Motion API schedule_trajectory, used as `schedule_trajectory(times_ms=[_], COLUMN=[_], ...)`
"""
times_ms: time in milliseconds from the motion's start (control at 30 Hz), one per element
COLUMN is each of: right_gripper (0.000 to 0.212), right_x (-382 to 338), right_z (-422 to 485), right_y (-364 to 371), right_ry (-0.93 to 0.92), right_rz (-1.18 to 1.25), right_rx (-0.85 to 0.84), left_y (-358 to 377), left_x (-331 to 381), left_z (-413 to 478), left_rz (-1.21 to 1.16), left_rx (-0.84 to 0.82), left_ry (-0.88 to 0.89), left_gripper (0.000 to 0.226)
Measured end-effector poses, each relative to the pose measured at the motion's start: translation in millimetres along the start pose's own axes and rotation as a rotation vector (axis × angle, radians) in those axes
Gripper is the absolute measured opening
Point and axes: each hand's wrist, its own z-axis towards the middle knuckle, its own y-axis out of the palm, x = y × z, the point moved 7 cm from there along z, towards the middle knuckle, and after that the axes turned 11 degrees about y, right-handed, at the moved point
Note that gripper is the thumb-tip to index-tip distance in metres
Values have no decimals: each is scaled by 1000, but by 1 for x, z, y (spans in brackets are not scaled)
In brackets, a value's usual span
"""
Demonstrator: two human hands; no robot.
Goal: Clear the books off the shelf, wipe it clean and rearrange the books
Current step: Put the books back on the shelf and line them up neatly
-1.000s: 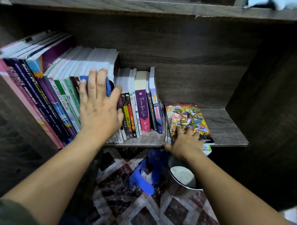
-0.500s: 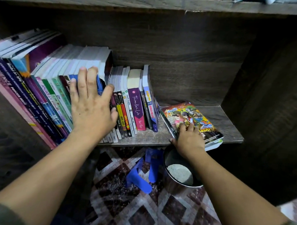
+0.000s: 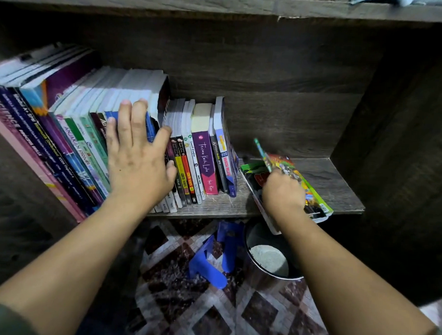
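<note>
Left hand (image 3: 139, 163): fingers spread flat, pressing upright books (image 3: 202, 156) | right hand (image 3: 283, 193): curled, gripping tilted comics (image 3: 287, 166) at shelf (image 3: 335, 182) edge

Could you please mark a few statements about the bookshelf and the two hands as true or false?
1. The left hand lies flat, fingers straight, on the spines of the upright row of books. True.
2. The stack of colourful comic books stands upright in that row. False: it lies flat at the right end of the dark wooden shelf, jutting over the front edge.
3. The right hand hangs free, holding nothing. False: its fingers curl on the comic stack.
4. A round metal bowl sits on the patterned floor below the shelf. True.
</note>
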Motion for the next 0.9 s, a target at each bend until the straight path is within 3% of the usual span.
schedule_trajectory(times_ms=[267,367,467,567,667,767,900], right_gripper=[29,37,42,41,37,50,61], right_x=[-36,-51,-62,-74,-72,-66,-60], right_z=[-18,-27,-35,-36,-29,-22,-10], right_y=[-39,-42,-48,-22,14,37,42], right_ry=[-12,-85,-265,-391,-228,-159,-202], right_rz=[437,505,727,913,986,775,398], right_rx=[205,300,406,202,-102,-270,-236], left_y=[1,1,0,-1,-1,-2,-2], left_x=[0,-1,-2,-2,-1,-2,-2], left_z=[1,0,0,-1,-1,-1,-1], left_rz=[5,6,2,-3,-4,-9,-7], left_rx=[-21,-18,-5,-7,-13,-5,-4], left_ry=[-13,-2,11,15,18,21,18], left_gripper=[60,60,59,59,60,60,61])
